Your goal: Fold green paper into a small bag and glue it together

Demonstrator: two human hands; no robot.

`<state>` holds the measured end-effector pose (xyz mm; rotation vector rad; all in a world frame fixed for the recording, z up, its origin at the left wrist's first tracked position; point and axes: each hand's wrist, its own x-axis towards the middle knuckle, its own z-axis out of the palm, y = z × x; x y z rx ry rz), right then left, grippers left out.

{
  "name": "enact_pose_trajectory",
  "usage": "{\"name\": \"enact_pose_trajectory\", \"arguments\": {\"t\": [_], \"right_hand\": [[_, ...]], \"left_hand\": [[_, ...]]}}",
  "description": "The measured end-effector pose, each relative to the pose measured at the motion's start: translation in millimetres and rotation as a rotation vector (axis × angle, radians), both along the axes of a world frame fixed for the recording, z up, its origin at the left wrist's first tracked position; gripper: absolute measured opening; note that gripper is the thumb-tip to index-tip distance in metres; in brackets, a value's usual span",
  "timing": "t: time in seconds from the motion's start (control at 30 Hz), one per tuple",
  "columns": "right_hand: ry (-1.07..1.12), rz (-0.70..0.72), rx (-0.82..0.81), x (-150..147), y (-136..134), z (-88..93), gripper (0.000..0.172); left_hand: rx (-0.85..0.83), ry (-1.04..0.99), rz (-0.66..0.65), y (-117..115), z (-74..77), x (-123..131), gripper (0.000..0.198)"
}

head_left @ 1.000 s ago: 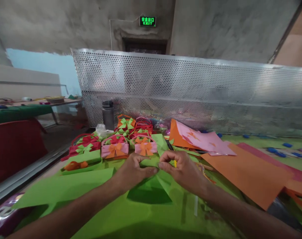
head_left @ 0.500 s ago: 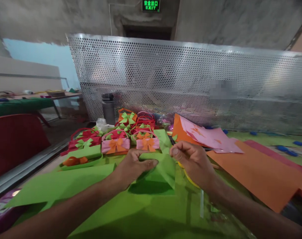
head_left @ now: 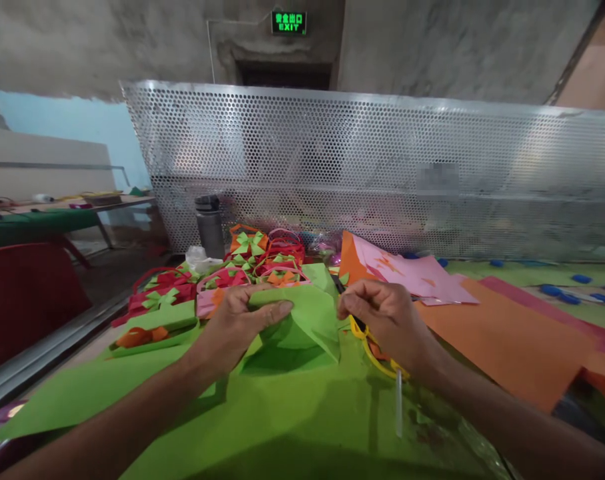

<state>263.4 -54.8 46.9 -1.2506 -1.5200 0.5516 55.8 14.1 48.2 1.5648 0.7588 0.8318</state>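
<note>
One green sheet (head_left: pixel 307 313) in left hand (head_left: pixel 242 323)

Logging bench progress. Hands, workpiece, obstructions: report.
Left hand gripping folded green sheet at its left side. Right hand beside it, fingers pinched; contact unclear. Yellow-handled scissors close by right hand.

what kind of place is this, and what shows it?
Probably a craft workshop: the left hand holds a folded green sheet, small bow-trimmed bags sit grouped beyond it, and a large orange sheet lies to the right.
</note>
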Motion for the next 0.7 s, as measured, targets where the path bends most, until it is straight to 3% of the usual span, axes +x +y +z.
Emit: {"name": "enact_pose_trajectory", "arguments": {"t": [0.17,0.3,0.53,0.7], "right_hand": [[0.113,0.06,-0.076,-6,3,-4.5,0.015],[0.064,0.045,-0.054,-4,4,-6.8,0.016],[-0.093,-0.064,-0.02,-2,3,-6.9,0.042],[-0.089,0.022,0.041,-2,3,-7.6,0.031]], "left_hand": [[-0.076,-0.079,0.02,6,-5.4,0,0.019],[-0.104,-0.142,0.104,10,-4.1,1,0.016],[-0.112,-0.184,0.167,15,-2.0,-3,0.018],[-0.097,-0.219,0.141,18,-2.2,-4,0.02]]}}
